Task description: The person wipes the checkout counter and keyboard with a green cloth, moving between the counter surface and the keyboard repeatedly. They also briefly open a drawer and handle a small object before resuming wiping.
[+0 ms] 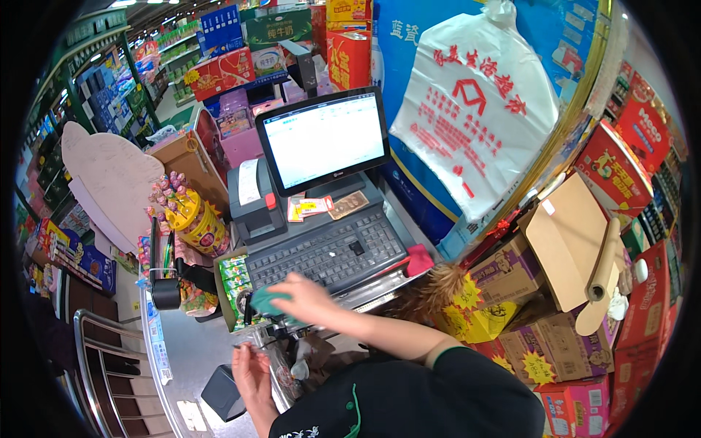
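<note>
My right hand [304, 301] holds a bunched green cloth [268, 300] over the front left edge of the black keyboard [328, 252], beside an open box of green packets [234, 276]. Below it, my left hand [252, 367] pinches a small, thin dark item near a cable, above the metal counter [191, 342]; what the item is I cannot tell. A black square device [223, 393] lies on the counter just left of my left hand. Behind the keyboard stand a lit monitor [326, 141] and a receipt printer [254, 202] with paper showing.
A yellow lollipop tub [202, 227] and a black scanner-like device [165, 293] stand at the left. Steel rails [109, 350] run beyond the counter. A white plastic bag [476, 104] hangs at the back right. Cardboard boxes [558, 339] are stacked to the right.
</note>
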A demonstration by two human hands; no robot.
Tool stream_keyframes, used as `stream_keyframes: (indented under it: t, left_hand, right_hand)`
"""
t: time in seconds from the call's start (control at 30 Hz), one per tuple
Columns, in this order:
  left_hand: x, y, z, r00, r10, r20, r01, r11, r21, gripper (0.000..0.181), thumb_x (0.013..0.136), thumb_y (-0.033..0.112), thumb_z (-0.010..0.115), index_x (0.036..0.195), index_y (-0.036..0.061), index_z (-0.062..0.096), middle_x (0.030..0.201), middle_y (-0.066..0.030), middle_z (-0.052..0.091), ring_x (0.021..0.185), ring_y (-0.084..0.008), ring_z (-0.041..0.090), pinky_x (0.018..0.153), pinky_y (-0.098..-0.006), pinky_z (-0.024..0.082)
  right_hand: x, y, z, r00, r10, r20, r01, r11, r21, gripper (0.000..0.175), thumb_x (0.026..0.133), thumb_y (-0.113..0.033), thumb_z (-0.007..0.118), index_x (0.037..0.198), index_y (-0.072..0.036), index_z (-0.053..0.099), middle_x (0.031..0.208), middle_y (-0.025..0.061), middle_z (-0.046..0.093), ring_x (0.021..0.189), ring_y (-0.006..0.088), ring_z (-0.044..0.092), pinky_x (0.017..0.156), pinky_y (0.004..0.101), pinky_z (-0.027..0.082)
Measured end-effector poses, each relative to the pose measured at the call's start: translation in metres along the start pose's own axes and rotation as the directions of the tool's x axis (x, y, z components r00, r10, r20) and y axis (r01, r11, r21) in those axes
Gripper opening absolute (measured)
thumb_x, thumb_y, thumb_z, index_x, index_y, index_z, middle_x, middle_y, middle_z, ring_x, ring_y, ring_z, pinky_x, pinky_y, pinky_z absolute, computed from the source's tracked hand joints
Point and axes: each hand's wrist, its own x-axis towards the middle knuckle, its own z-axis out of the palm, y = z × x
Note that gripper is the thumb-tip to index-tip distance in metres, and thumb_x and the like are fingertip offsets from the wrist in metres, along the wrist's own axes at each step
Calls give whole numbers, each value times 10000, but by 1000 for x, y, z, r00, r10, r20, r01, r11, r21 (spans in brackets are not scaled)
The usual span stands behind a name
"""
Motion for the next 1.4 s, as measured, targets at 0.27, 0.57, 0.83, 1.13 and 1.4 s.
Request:
stream_keyframes:
  t: [0.27, 0.57, 0.83, 1.13, 1.4]
  left_hand:
    - [-20, 34, -39, 970, 206, -126, -205, 979, 17, 111, 940, 173, 619, 997, 78, 613, 808, -19, 628, 651, -104, 606, 559, -219, 520]
    - [-9, 21, -24, 995, 63, -76, -62, 998, 21, 115, 932, 181, 633, 973, 78, 604, 811, -26, 624, 650, -110, 596, 561, -217, 512]
    - [9, 16, 4, 1000, 13, 28, -14, 998, 61, 95, 939, 166, 617, 960, 74, 609, 811, -16, 634, 661, -106, 605, 603, -215, 529]
    - [-1, 16, -3, 999, 38, 4, -38, 999, 12, 87, 942, 144, 603, 971, 62, 606, 810, -40, 632, 656, -134, 613, 586, -244, 528]
    - [-20, 21, -27, 991, 104, -82, -108, 993, -46, 95, 943, 155, 607, 947, 60, 600, 794, -44, 622, 637, -132, 602, 572, -238, 526]
  right_hand:
    - [28, -1, 72, 1000, -15, 14, 18, 982, -190, 347, 875, -350, 594, 1161, -163, 657, 1078, 139, 571, 941, 338, 633, 798, 445, 524]
    - [-33, 109, -86, 809, 316, -495, -464, 861, -209, 368, 831, -370, 590, 1129, -181, 696, 1074, 176, 611, 980, 355, 627, 850, 451, 507]
    - [-131, 155, -194, 361, 390, -847, -782, 622, -47, 336, 806, -323, 643, 1092, -163, 712, 1065, 199, 633, 1023, 374, 612, 902, 440, 490]
    - [-37, 43, -66, 964, -31, -266, 13, 997, -70, 372, 848, -362, 638, 1158, -160, 682, 1002, 134, 610, 948, 284, 604, 854, 392, 482]
    - [22, -13, 67, 990, -32, 135, 61, 975, -213, 365, 910, -315, 545, 1263, -254, 615, 982, 143, 550, 908, 343, 612, 810, 453, 499]
